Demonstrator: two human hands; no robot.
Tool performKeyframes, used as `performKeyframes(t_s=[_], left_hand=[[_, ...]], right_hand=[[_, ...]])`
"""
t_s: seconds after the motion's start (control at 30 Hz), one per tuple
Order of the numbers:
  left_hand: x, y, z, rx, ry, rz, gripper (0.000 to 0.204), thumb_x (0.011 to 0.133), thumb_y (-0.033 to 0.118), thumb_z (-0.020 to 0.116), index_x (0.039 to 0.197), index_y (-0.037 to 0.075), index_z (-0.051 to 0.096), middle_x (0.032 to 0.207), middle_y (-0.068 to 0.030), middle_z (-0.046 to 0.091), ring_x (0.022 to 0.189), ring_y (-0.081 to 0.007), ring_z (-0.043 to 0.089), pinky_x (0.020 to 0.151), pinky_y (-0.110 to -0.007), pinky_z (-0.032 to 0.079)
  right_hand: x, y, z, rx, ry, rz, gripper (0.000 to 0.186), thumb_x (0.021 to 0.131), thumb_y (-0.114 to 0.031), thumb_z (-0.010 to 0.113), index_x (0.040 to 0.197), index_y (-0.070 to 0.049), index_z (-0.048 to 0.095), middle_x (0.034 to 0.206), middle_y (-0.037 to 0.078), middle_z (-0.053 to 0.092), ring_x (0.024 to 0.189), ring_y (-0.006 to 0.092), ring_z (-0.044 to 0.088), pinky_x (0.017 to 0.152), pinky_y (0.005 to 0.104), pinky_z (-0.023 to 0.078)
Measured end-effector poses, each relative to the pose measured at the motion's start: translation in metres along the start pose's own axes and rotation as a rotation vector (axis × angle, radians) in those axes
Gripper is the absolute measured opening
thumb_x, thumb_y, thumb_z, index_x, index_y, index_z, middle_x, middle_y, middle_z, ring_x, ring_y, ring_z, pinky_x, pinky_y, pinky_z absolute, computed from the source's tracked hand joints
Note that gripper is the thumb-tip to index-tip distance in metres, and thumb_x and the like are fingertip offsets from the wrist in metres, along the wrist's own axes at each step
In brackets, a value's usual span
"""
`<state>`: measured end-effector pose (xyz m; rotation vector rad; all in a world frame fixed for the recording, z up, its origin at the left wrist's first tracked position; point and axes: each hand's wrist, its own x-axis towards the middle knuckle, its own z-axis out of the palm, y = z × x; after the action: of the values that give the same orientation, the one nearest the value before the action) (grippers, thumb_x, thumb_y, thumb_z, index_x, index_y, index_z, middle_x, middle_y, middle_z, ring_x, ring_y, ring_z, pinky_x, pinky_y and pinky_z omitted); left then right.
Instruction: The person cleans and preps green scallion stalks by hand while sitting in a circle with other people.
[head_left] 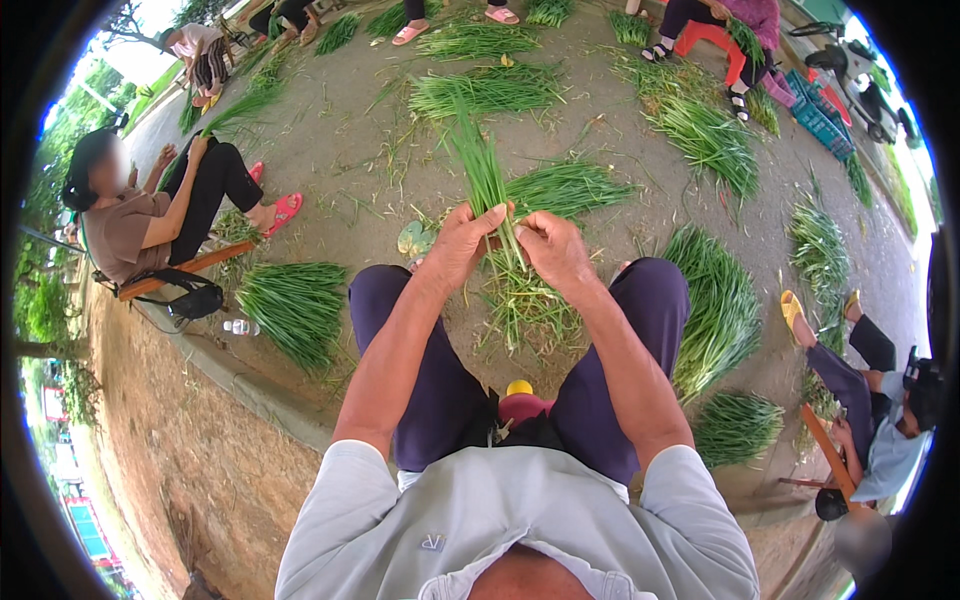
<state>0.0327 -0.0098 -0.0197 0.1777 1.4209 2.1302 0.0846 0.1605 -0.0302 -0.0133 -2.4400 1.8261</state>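
My left hand (pixel 462 245) is wrapped round a bunch of garlic chives (pixel 476 165), its long green leaves pointing away from me and its pale stem ends towards me. Close beside it, my right hand (pixel 556 252) has thumb and fingers pinched together at the stem ends, where a few thin strands show. Exactly what lies between those right fingertips is partly hidden. Beneath both hands, a heap of yellowish leaf scraps (pixel 530 310) lies on the ground between my knees. Just beyond the right hand rests a pile of chives (pixel 570 188).
More chive piles lie at left (pixel 292 310), right (pixel 715 310) and ahead (pixel 485 90). A seated person (pixel 140 205) works at left, another (pixel 885 425) at right, several farther off. A plastic bottle (pixel 241 327) lies by the kerb (pixel 240 385). Teal crates (pixel 820 115) stand far right.
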Motion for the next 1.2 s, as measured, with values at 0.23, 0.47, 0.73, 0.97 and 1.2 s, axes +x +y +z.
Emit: performKeyframes(t_s=[0.23,0.47,0.73,0.97,1.2], left_hand=[[-0.001,0.004,0.008,-0.080,0.028,0.014,0.025,0.095,0.028,0.066,0.109,0.008,0.063,0.096,-0.0006,0.064,0.088,-0.0147,0.061,0.077,-0.036,0.049],[0.006,-0.003,-0.002,-0.144,-0.028,0.053,0.025,0.095,0.028,0.066,0.111,0.009,0.062,0.102,-0.0016,0.065,0.095,-0.0180,0.064,0.084,-0.042,0.052],[0.004,0.002,0.003,-0.244,-0.067,0.105,0.024,0.094,0.024,0.067,0.111,0.008,0.062,0.101,-0.0033,0.065,0.095,-0.0191,0.065,0.086,-0.041,0.053],[0.005,0.006,0.004,-0.258,-0.072,0.120,0.023,0.095,0.024,0.066,0.110,0.007,0.061,0.102,-0.0038,0.063,0.095,-0.0201,0.065,0.085,-0.039,0.053],[0.008,0.003,0.008,-0.165,-0.103,0.080,0.025,0.094,0.027,0.067,0.110,0.009,0.061,0.102,-0.0017,0.063,0.094,-0.0184,0.064,0.085,-0.040,0.053]], right_hand=[[0.000,-0.001,0.002,0.100,0.093,0.031,0.020,0.091,-0.015,0.061,0.087,0.004,0.061,0.071,0.010,0.061,0.060,0.0151,0.057,0.056,0.0328,0.045],[-0.003,-0.018,0.000,0.314,0.099,0.193,0.018,0.096,-0.015,0.059,0.090,0.002,0.061,0.073,0.005,0.062,0.063,0.0098,0.057,0.057,0.0279,0.047],[-0.004,-0.013,-0.002,0.504,0.116,0.213,0.017,0.098,-0.015,0.056,0.093,0.001,0.062,0.075,0.003,0.060,0.066,0.0104,0.058,0.060,0.0289,0.052],[-0.005,-0.014,-0.011,0.476,0.082,0.219,0.019,0.098,-0.017,0.056,0.091,0.000,0.061,0.076,0.002,0.060,0.064,0.0106,0.056,0.060,0.0277,0.049],[-0.004,-0.006,-0.009,0.468,0.093,0.163,0.019,0.097,-0.017,0.059,0.095,0.002,0.063,0.076,0.004,0.063,0.065,0.0087,0.056,0.056,0.0263,0.045]])
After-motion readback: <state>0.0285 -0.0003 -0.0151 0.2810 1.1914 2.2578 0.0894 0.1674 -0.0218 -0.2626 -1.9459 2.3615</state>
